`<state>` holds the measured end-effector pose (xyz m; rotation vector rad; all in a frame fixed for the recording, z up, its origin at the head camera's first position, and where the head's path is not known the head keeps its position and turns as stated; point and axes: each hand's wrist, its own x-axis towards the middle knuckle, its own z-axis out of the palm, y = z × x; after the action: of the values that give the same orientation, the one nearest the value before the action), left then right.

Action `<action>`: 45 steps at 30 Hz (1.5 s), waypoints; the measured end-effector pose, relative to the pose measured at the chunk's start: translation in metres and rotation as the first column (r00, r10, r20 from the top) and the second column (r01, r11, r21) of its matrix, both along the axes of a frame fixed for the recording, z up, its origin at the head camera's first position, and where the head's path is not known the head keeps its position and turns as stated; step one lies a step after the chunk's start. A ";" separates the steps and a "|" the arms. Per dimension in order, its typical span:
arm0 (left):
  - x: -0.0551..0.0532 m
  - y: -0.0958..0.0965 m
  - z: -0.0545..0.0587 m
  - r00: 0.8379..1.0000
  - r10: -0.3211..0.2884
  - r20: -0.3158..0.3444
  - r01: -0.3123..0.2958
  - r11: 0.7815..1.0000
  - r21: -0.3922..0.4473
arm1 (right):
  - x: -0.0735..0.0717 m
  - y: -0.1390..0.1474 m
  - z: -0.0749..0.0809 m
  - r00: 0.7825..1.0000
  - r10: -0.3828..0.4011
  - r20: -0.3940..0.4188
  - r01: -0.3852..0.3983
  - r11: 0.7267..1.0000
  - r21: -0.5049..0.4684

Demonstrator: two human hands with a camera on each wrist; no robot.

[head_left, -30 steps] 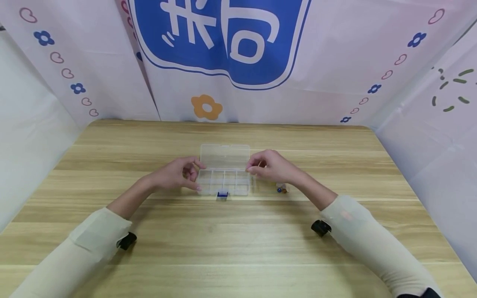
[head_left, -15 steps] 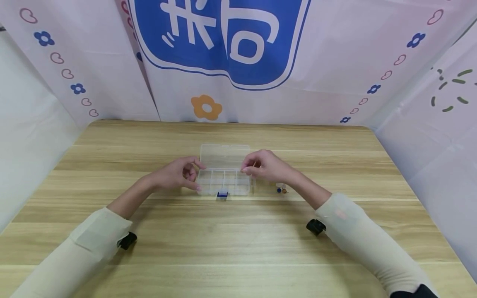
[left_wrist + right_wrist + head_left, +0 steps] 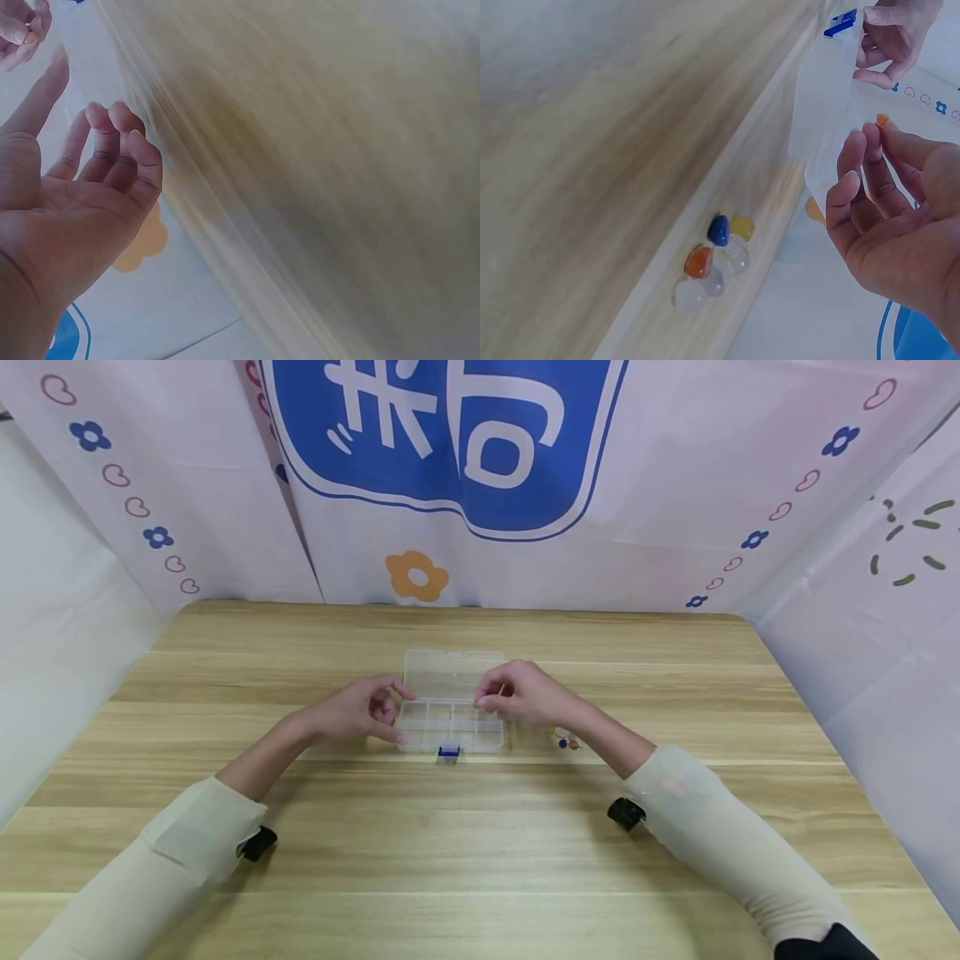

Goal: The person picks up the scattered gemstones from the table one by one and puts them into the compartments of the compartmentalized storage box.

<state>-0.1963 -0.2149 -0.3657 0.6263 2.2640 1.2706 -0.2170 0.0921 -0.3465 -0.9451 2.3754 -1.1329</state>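
The orange stone (image 3: 883,120), smooth and partly hidden, is pinched in the right hand (image 3: 522,693) above the clear, compartmented plastic box (image 3: 438,725); at its left end we see the left hand (image 3: 351,713), thumb and forefinger apart, contact unclear.

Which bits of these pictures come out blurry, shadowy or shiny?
Head view: fairly even light, soft shadows on the table; left wrist view: table grain smeared, with a dark shadow; right wrist view: table grain blurred at left, loose pieces clearer, with highlights.
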 end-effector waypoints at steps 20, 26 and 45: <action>-0.001 0.000 -0.001 1.000 0.014 0.013 -0.014 1.000 0.002 | -0.006 -0.015 -0.001 1.000 0.008 0.023 -0.007 1.000 -0.016; -0.001 0.001 0.000 1.000 0.010 0.019 -0.010 1.000 0.007 | -0.007 -0.023 -0.002 1.000 0.018 0.022 -0.017 1.000 -0.013; 0.001 0.002 0.006 1.000 0.014 0.028 -0.014 1.000 -0.014 | -0.010 -0.050 -0.003 0.999 0.044 -0.025 -0.043 0.999 0.029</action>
<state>-0.1954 -0.2126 -0.3601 0.5850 2.2561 1.2618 -0.2273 0.0424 -0.3498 -1.0020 2.3728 -1.0739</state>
